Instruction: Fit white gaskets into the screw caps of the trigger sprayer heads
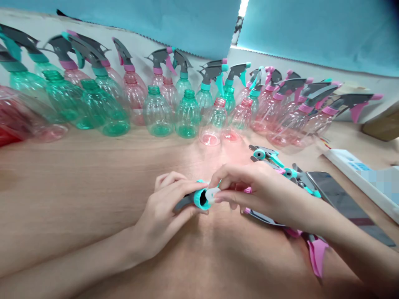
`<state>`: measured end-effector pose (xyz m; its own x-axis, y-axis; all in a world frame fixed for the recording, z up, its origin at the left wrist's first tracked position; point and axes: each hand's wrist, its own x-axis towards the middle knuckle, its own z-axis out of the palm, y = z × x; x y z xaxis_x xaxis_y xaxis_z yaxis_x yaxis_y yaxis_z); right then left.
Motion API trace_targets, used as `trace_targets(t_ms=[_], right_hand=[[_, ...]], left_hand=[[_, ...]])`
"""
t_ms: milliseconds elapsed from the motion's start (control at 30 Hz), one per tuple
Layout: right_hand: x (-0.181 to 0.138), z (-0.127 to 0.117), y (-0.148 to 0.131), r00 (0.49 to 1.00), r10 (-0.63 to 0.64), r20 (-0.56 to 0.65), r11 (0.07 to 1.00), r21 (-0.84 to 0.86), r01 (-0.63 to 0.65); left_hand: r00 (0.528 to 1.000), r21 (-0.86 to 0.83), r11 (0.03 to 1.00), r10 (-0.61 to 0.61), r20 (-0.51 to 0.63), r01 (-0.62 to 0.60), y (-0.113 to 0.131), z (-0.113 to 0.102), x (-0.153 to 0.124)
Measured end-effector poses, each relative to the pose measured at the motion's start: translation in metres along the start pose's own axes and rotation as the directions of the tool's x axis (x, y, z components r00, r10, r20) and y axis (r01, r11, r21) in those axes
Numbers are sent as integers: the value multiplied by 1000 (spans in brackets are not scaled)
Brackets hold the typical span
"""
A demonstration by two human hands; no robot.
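Observation:
My left hand (170,207) is closed around a grey spray trigger head (184,202) with a turquoise screw collar (199,199). The collar's open end faces right, showing a dark inside. Between the thumb and fingertips of my right hand (243,187) is a small white disc (212,195), pinched at its right side. That disc is right at the mouth of the collar; whether the two touch I cannot tell. Most of the spray head's body is hidden behind my left fingers.
Several green bottles (188,116) and pink bottles (213,124) line the back, many topped with trigger heads. Loose spray heads (316,253) lie beside and under my right forearm. Farther right are a phone (339,199) and a white power strip (358,170). A brown box (383,122) stands back right.

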<state>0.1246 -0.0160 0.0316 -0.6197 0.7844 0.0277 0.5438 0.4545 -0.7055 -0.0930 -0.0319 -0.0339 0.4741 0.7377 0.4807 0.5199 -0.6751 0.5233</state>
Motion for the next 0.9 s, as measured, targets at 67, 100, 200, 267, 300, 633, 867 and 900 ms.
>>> trace_targets(t_ms=[67,100,200,267,300,633,867,900], right_hand=[[0,0,-1,1000,-13,-17,999,52,14],[1,1,-2,999,-10,-35,998,69,12],[1,4,-6,996,29,-84,995,92,-21],[2,7,-7,994,50,-98,994,97,-41],[3,8,-7,993,57,-108,995,92,-47],[3,8,0,987,-24,-161,997,-78,11],[1,-1,-2,989,-127,-80,983,-147,114],[1,0,-2,987,-143,-67,978,-163,131]], left_hand=[[1000,-9,1000,11,-6,-11,0,0,0],[1000,-15,1000,20,-11,-20,0,0,0],[999,-24,998,50,-9,-50,0,0,0],[998,-26,998,58,-4,-59,0,0,-1],[998,-28,998,59,-4,-59,0,1,-1],[999,-8,999,52,0,-52,-2,1,-2],[999,-21,999,38,8,-38,1,-1,-1],[999,-23,999,33,12,-33,1,-1,-1]])
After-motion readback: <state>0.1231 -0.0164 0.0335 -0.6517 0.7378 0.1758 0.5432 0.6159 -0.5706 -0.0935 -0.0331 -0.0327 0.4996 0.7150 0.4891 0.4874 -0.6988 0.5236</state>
